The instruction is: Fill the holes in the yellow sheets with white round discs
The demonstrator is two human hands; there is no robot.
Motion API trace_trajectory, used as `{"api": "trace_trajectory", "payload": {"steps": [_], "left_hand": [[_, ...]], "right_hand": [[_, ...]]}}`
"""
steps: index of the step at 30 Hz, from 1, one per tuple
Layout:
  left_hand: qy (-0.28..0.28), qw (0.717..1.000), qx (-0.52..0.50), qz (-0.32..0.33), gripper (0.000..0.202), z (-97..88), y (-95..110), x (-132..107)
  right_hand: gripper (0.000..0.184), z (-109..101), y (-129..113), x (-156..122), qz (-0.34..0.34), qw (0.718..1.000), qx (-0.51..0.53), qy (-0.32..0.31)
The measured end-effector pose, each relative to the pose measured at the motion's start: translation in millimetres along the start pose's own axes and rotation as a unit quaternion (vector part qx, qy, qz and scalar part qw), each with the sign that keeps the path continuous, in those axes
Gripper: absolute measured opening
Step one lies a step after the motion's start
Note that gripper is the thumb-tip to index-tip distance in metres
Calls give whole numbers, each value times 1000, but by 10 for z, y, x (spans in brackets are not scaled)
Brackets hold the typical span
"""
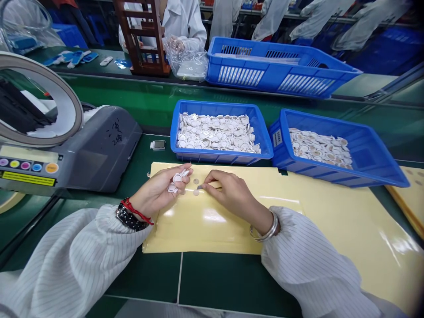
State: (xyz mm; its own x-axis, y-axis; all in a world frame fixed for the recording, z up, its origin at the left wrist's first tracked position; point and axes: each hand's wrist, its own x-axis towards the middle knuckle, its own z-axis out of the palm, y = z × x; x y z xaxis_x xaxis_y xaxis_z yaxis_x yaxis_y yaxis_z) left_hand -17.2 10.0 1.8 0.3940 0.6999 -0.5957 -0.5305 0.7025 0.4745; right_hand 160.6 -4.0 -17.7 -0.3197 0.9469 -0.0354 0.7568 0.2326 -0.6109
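Several white discs (178, 178), round, without a long axis; held in the left hand (159, 190), its fingers curled loosely about them, palm turned partly up. One grey strip (199, 187), small, lying roughly crosswise; pinched between thumb and fingertips of the right hand (228, 187), free end towards the left hand and the discs. Two pale dots (196, 181), flat on the yellow sheet (205, 229), in the gap between the hands, one farther off, one closer to the wearer; right hand's fingertips nearer to both. Contact between strip and closer dot: cannot tell. One blue bin (221, 155), just beyond the hands, heaped with like discs. One second bin (334, 170), to its right, partly filled. One grey machine (99, 150), left, on the green desk (232, 282).
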Motion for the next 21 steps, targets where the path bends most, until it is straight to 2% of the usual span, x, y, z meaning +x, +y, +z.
{"api": "trace_trajectory", "payload": {"steps": [5, 9, 12, 15, 21], "left_hand": [[3, 1000, -2, 12, 25, -5, -4, -19], [-8, 996, 85, 28, 22, -9, -21, -10], [-2, 988, 134, 74, 19, -39, -35, 27], [19, 986, 128, 108, 15, -58, -38, 60], [39, 996, 64, 39, 23, -21, -12, 71]], "right_hand": [[33, 129, -20, -12, 37, 997, -21, 66], [37, 122, 21, -20, 48, 997, 20, 58], [34, 70, 28, -24, 31, 997, 64, 40], [24, 51, 18, -22, 8, 998, 38, 40], [15, 76, 37, 8, 0, 999, -7, 43]]}}
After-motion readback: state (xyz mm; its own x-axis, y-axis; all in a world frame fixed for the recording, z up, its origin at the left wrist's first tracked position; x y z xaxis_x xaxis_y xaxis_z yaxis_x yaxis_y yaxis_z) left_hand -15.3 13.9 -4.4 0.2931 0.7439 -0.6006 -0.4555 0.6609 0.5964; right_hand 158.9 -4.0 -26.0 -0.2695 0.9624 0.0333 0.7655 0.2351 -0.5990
